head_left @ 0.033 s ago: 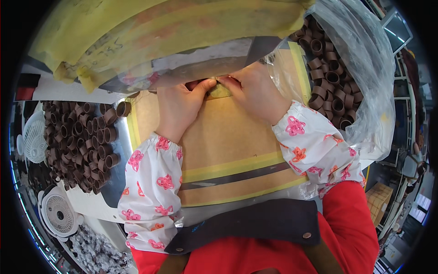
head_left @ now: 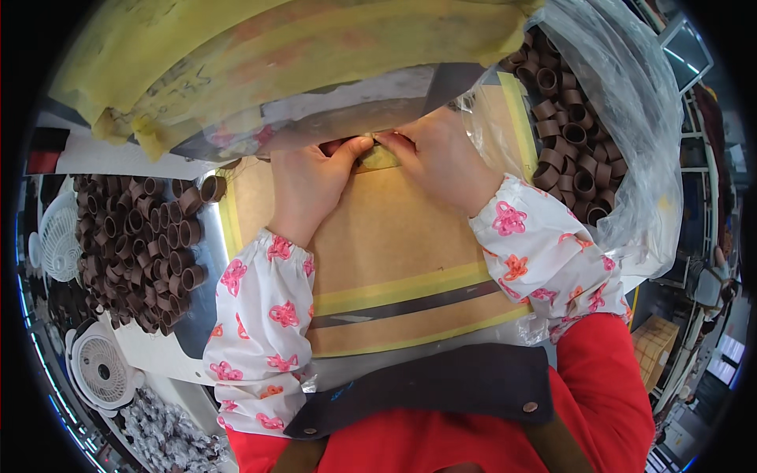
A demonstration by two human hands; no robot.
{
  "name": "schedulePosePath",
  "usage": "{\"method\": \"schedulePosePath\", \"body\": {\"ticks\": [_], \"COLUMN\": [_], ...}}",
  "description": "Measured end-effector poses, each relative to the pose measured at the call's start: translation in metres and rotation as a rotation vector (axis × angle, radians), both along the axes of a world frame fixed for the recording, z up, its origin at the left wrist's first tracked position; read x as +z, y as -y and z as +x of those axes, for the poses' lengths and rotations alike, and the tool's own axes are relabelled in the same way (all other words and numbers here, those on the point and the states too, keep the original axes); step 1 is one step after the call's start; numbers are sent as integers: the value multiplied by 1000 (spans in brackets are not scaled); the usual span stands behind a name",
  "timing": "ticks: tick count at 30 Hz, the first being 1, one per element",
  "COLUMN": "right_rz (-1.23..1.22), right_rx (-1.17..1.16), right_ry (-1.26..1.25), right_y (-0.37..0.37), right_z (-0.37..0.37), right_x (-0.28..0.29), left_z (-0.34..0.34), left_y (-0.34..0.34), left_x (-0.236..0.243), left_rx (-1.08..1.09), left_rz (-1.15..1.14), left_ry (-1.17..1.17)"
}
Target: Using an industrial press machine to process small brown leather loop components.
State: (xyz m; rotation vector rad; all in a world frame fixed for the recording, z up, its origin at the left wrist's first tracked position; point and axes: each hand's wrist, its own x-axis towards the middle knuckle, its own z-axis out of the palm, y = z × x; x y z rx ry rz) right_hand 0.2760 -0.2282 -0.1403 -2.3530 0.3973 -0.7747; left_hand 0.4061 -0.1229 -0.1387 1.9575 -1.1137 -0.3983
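Observation:
My left hand point(head_left: 309, 180) and my right hand point(head_left: 441, 162) meet under the front edge of a machine covered in yellow sheeting point(head_left: 300, 55). Thumbs and fingertips are pinched close together, almost touching. A sliver of something brown shows by the left fingertips, but the machine hides most of it, so I cannot make out what either hand holds. Just below the fingertips lies a small yellowish patch point(head_left: 378, 159) on the tan work surface point(head_left: 402, 229). Both wrists rest low over that surface, in white flowered sleeves.
Brown rings point(head_left: 138, 244) are heaped at the left. More brown rings point(head_left: 574, 150) lie at the right beside a clear plastic bag point(head_left: 623, 102). Yellow tape point(head_left: 402, 290) and a dark strip point(head_left: 410, 305) cross the near surface. A white fan point(head_left: 102, 366) stands at the lower left.

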Motion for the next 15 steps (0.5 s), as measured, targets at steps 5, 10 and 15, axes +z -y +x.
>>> {"method": "schedulePosePath", "body": {"ticks": [5,10,15], "right_rz": [-41,-127,-188], "right_rx": [-2,-78,-128], "right_ry": [-19,-20,-108], "right_y": [0,-3,-2], "right_z": [2,1,0], "right_x": [1,3,6], "left_z": [2,8,5], "left_y": [0,-1,0], "left_x": [3,-6,-3], "left_rx": [17,-27,-22], "left_rz": [86,46,82], "left_ry": [-58,38,31]}}
